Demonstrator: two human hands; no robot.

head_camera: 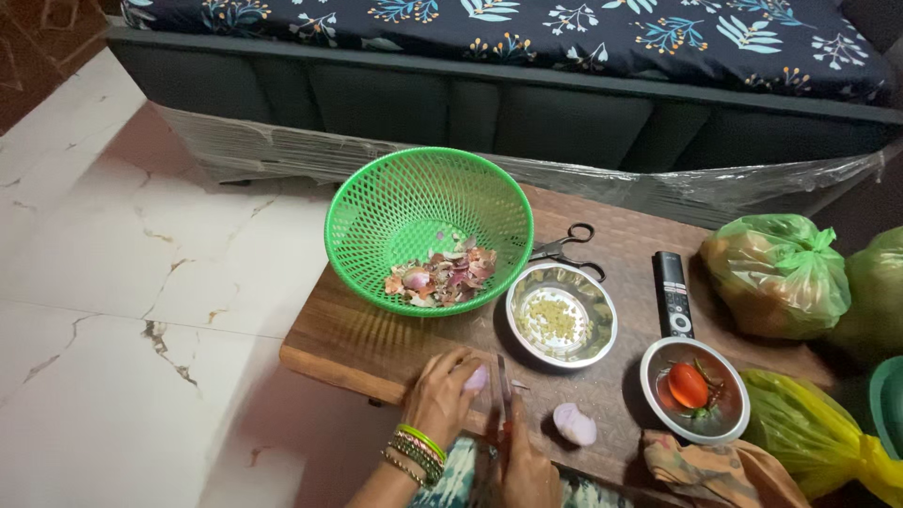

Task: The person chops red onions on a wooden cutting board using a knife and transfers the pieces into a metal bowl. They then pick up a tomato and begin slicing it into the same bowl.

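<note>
Free room and obstructions, wooden table [376, 343]

Bare strip along the left front edge; green basket [428, 226], steel bowl [562, 313], scissors [567, 246], remote [673, 293], tomato bowl [694, 389], onion half [575, 424], bagged produce [779, 275] crowd centre and right.

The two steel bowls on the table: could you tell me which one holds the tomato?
The steel bowl at the right, beside the black remote, holds the red tomato. The other steel bowl, by the green basket, holds small pale pieces.
</note>
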